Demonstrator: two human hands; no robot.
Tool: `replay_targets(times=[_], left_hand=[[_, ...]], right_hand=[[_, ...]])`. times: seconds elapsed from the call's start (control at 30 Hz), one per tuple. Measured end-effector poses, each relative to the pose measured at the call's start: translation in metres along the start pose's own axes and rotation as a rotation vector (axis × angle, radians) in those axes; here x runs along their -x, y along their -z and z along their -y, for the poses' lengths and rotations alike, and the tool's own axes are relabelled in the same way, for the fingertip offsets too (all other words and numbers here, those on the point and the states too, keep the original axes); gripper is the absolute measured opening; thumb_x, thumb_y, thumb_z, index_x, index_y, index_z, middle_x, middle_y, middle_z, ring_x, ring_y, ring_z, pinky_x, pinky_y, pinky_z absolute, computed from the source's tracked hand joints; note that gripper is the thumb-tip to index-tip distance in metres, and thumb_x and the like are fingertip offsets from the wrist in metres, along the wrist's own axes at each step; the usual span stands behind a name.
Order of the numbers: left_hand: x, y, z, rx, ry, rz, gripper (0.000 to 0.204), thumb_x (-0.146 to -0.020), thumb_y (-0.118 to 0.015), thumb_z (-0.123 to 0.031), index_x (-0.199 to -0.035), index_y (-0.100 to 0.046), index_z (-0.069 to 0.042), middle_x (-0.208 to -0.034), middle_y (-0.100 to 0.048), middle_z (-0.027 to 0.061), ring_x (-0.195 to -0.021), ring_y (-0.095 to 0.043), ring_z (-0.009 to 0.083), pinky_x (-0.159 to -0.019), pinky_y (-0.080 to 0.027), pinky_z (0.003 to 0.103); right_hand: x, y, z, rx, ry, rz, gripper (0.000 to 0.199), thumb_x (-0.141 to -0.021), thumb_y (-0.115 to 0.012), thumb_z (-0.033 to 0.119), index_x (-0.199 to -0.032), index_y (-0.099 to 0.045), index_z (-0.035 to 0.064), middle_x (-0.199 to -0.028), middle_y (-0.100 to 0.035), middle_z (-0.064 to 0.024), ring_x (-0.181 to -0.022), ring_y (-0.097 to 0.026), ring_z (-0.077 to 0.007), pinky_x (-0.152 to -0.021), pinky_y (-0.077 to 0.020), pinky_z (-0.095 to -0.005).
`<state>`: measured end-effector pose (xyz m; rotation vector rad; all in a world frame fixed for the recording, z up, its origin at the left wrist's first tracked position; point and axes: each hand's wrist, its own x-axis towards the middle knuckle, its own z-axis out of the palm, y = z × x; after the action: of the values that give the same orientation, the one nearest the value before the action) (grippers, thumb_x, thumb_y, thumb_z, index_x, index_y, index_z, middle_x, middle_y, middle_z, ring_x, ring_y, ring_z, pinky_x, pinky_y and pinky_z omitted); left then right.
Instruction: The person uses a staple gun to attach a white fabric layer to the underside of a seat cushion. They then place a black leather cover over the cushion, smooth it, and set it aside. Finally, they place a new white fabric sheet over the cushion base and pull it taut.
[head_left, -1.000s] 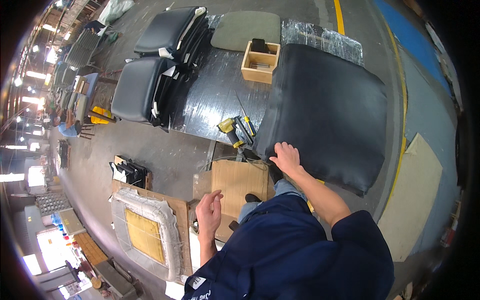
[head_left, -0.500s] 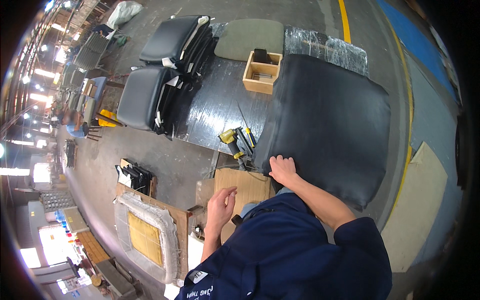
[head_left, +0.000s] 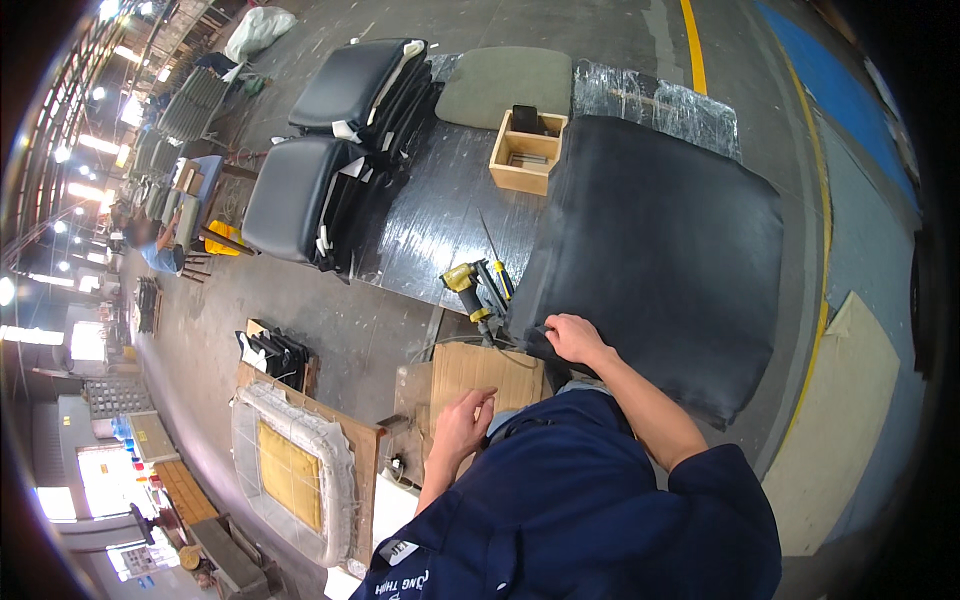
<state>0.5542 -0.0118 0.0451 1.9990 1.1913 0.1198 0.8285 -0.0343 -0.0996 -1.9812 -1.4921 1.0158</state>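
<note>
A stack of black leather-like sheets (head_left: pixel 670 250) lies on the right part of the table, its near edge hanging toward my body. My right hand (head_left: pixel 574 339) is at the near left corner, fingers curled over and pinching the top sheet's edge. My left hand (head_left: pixel 462 425) hovers before my waist beside a cardboard piece (head_left: pixel 485 375), fingers loosely bent, nothing seen in it. Just left of the sheets lie a yellow-and-black air stapler (head_left: pixel 463 284) with its hose and a yellow-handled screwdriver (head_left: pixel 504 278).
Black padded seats (head_left: pixel 300 195) are stacked at the table's left. A wooden box (head_left: pixel 524 175) with compartments and a grey-green pad (head_left: pixel 505 85) sit toward the far side. Left of me stands a board with a plastic-wrapped frame (head_left: pixel 290 470). Another person (head_left: pixel 155 245) works far left.
My right hand has shifted slightly rightward, its fingers curling more on the sheet's edge. My left hand has moved a little right and toward my body. The view has tilted slightly.
</note>
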Motion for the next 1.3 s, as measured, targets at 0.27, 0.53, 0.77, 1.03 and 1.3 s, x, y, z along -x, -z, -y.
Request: replay_targets(times=[0.27, 0.53, 0.77, 1.03, 1.3], left_hand=[[0.008, 0.003, 0.009, 0.089, 0.085, -0.008, 0.028, -0.098, -0.059, -0.022, -0.119, -0.069, -0.007, -0.108, -0.073, 0.0143, -0.094, -0.072, 0.0319, -0.080, -0.055, 0.042], [0.015, 0.019, 0.028, -0.014, 0.156, 0.006, 0.032, -0.097, -0.060, -0.022, -0.124, -0.066, -0.005, -0.107, -0.073, 0.0151, -0.094, -0.072, 0.0303, -0.081, -0.056, 0.041], [0.008, 0.014, 0.023, 0.014, 0.136, 0.061, 0.033, -0.098, -0.059, -0.024, -0.125, -0.066, -0.005, -0.109, -0.072, 0.0157, -0.096, -0.072, 0.0315, -0.083, -0.055, 0.042], [0.013, 0.013, 0.023, 0.028, 0.187, 0.050, 0.035, -0.098, -0.058, -0.024, -0.126, -0.065, -0.004, -0.111, -0.071, 0.0175, -0.098, -0.071, 0.0326, -0.086, -0.055, 0.041], [0.109, -0.010, 0.125, 0.028, 0.413, -0.422, 0.040, -0.092, -0.063, -0.019, -0.130, -0.062, -0.005, -0.128, -0.059, 0.0241, -0.120, -0.057, 0.0392, -0.102, -0.047, 0.048]], right_hand=[[0.025, 0.015, 0.005, -0.402, -0.074, -0.585, 0.013, -0.099, -0.055, 0.013, -0.104, -0.057, 0.0011, -0.092, -0.064, -0.0254, -0.089, -0.063, -0.0461, -0.075, -0.0499, -0.0483], [0.049, 0.110, 0.014, -0.381, 0.022, -0.995, 0.015, -0.105, -0.048, 0.011, -0.109, -0.058, -0.0004, -0.098, -0.063, -0.0116, -0.090, -0.061, -0.0207, -0.083, -0.0480, -0.0315], [0.066, 0.124, 0.033, -0.450, 0.064, -1.032, 0.017, -0.106, -0.045, 0.009, -0.112, -0.059, 0.0014, -0.096, -0.057, -0.0045, -0.087, -0.053, -0.0137, -0.082, -0.0444, -0.0276], [0.058, 0.118, 0.031, -0.477, 0.058, -1.004, 0.033, -0.098, -0.064, 0.023, -0.123, -0.055, 0.0033, -0.096, -0.056, -0.0034, -0.086, -0.052, -0.0133, -0.081, -0.0451, -0.0288], [0.067, 0.126, 0.072, -0.213, -0.209, -0.819, 0.044, -0.090, -0.075, 0.016, -0.130, -0.061, 0.0042, -0.119, -0.064, -0.0140, -0.108, -0.062, -0.0233, -0.094, -0.0500, -0.0369]])
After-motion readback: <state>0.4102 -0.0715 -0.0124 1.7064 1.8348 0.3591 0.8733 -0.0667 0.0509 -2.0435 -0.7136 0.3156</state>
